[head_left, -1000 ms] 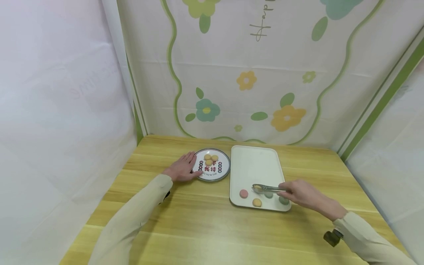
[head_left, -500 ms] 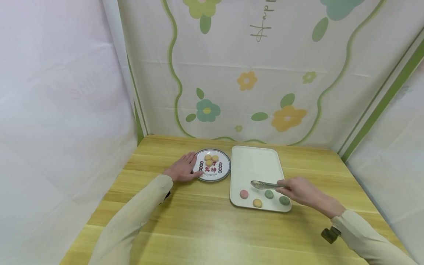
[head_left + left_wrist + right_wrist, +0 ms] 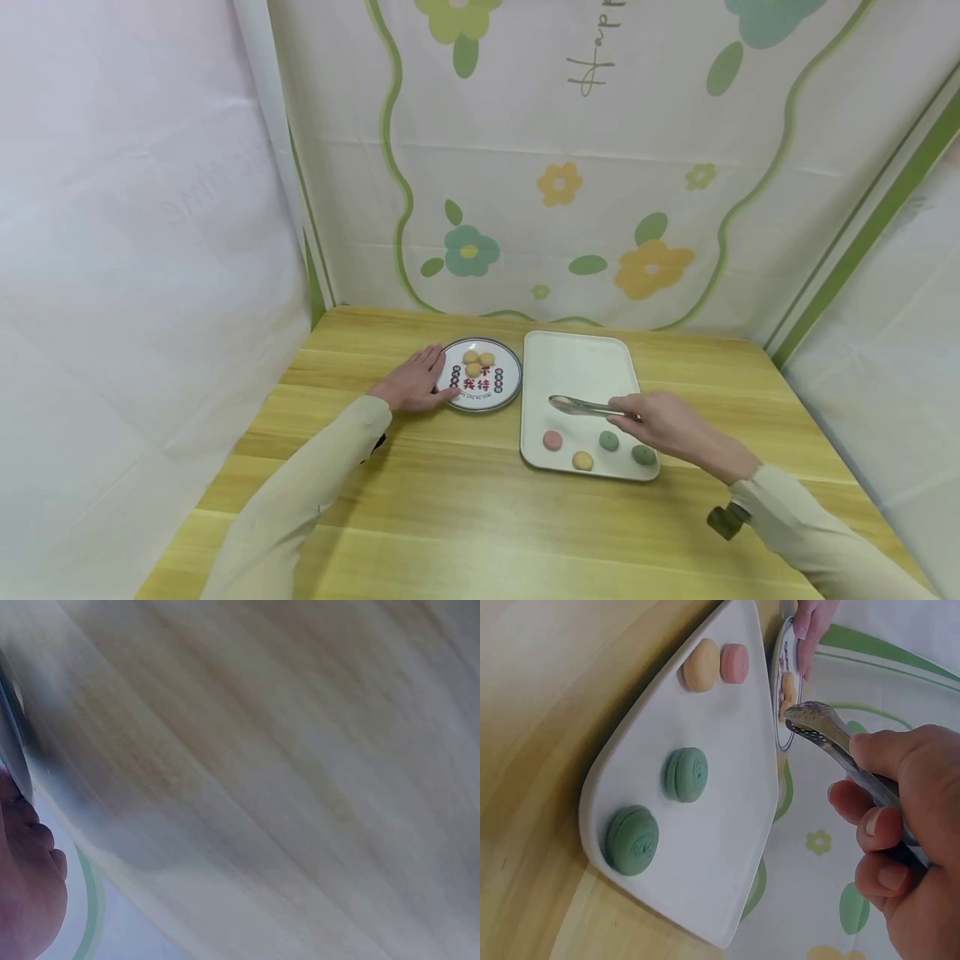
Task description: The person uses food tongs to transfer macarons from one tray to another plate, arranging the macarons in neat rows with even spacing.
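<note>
My left hand (image 3: 411, 382) lies at the left edge of a round white plate (image 3: 509, 383), fingers straight against its side and thumb on the rim. Three yellow macarons (image 3: 473, 369) sit on that plate. My right hand (image 3: 663, 423) grips metal tongs (image 3: 581, 406) above the white tray (image 3: 577, 358). In the right wrist view the perforated tips of the tongs are close together; whether anything is between them I cannot tell. On the tray's near part lie a pink macaron (image 3: 552, 440), a yellow macaron (image 3: 582, 460) and two green macarons (image 3: 687, 775).
Plate and tray stand side by side on a wooden table (image 3: 450, 517). Behind the table hangs a flower-printed cloth (image 3: 510, 217), with pale sheets (image 3: 135, 250) at both sides. The left wrist view shows mostly blurred tabletop (image 3: 262, 765).
The right hand has moved the tongs up off the macarons and to the left over the tray, uncovering a green macaron. The left hand and plate have stayed put.
</note>
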Demonstrator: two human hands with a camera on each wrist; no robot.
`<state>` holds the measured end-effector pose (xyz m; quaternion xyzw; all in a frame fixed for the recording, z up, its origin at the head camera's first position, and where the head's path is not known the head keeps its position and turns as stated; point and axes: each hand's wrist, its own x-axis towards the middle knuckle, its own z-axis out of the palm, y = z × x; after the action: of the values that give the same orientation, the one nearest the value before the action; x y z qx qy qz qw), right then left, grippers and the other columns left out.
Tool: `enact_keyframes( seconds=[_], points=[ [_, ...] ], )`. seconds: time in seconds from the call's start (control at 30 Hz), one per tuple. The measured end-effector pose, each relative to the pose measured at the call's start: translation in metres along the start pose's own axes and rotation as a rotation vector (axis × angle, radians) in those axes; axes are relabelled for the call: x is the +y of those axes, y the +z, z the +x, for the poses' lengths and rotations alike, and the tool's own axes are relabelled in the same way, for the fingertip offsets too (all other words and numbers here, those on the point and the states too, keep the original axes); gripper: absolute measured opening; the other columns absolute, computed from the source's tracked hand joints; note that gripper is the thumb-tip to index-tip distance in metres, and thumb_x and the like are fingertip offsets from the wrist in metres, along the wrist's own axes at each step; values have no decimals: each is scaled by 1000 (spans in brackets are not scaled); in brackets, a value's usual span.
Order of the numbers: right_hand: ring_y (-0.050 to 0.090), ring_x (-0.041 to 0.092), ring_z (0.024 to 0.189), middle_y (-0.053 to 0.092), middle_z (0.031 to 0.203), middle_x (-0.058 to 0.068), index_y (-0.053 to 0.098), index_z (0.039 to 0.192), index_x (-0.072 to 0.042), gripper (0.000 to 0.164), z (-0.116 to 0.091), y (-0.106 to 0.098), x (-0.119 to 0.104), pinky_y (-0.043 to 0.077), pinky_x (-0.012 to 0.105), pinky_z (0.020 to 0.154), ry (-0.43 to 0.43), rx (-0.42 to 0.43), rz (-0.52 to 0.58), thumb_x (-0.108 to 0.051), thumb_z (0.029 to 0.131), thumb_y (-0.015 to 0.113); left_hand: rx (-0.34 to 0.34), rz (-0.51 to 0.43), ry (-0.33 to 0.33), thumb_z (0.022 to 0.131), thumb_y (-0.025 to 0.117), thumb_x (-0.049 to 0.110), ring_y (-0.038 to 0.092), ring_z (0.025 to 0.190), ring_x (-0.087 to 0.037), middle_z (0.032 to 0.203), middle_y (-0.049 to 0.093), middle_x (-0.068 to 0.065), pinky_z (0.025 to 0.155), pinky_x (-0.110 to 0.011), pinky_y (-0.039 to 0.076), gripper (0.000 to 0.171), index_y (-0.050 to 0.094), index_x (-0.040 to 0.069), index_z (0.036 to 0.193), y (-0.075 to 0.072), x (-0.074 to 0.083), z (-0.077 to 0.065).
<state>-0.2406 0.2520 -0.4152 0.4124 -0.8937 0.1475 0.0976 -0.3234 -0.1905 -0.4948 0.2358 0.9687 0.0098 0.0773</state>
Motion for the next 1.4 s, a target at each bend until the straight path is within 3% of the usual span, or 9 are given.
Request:
enact_keyframes(
  seconds=[0.2, 0.73, 1.4],
  points=[
    [29, -7, 53, 38, 61, -18, 56, 77, -20, 21, 13, 3, -6, 27, 13, 47, 3, -24, 28, -12, 91, 69, -8, 2, -4, 94, 23, 74, 6, 154, -33, 165, 5, -19, 126, -44, 12, 99, 8, -2, 156, 0, 0, 1],
    [28, -3, 52, 35, 58, -15, 54, 73, -17, 23, 57, 21, -9, 26, 14, 48, -61, 45, 11, -10, 89, 69, -16, 14, -3, 94, 20, 75, 5, 154, -32, 165, 4, -19, 126, -44, 12, 100, 8, -1, 156, 3, -1, 1],
    [33, 3, 52, 37, 56, -13, 50, 71, -17, 27, 94, 44, -7, 26, 19, 49, 2, -51, -52, -17, 91, 67, -4, 3, 1, 94, 21, 75, 6, 154, -33, 165, 8, -21, 126, -44, 12, 99, 8, -1, 156, 3, -1, 0]
  ],
)
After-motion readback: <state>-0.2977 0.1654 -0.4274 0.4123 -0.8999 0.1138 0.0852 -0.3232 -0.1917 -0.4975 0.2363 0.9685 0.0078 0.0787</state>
